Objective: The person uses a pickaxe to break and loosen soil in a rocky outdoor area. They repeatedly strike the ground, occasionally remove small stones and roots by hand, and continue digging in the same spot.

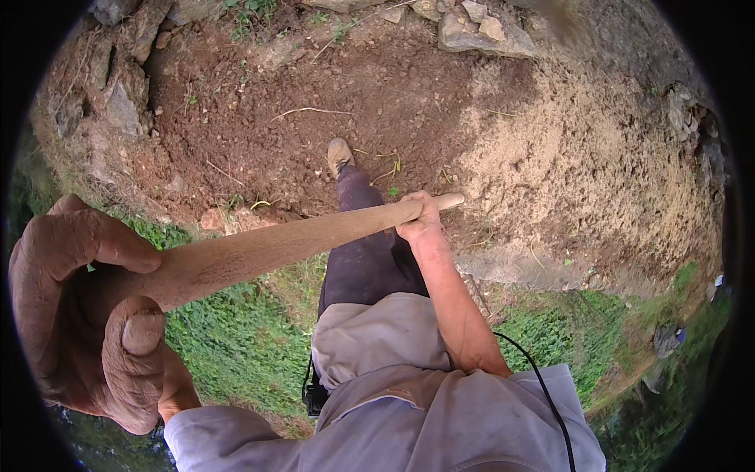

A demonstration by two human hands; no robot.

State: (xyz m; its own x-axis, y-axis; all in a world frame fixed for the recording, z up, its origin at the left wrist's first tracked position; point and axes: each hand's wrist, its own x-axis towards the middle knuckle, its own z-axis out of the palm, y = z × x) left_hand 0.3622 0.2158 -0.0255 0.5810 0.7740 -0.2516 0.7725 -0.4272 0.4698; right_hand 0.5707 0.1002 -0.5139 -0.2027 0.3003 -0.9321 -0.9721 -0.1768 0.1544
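Note:
A long wooden handle (283, 240) crosses in front of my body, slanting from the lower left up to the right. Close to the camera at the left, my left hand (94, 312) is wrapped round its thick-looking near part, with dried soil on the fingers. My right hand (422, 216) grips the handle a little short of its right end, which sticks out past the fist. No tool head shows; whatever lies beyond my left hand is hidden. Below the handle, one shoe (340, 154) stands on loose brown soil (401, 106).
Pale, straw-coloured material (566, 171) covers the soil at the right. Rough stones (127, 106) line the upper left, and a flat rock (483, 38) with smaller stones lies at the top. Behind my feet, the soil ends at an edge above green plants (242, 348). A black cord (545, 383) hangs over my shirt.

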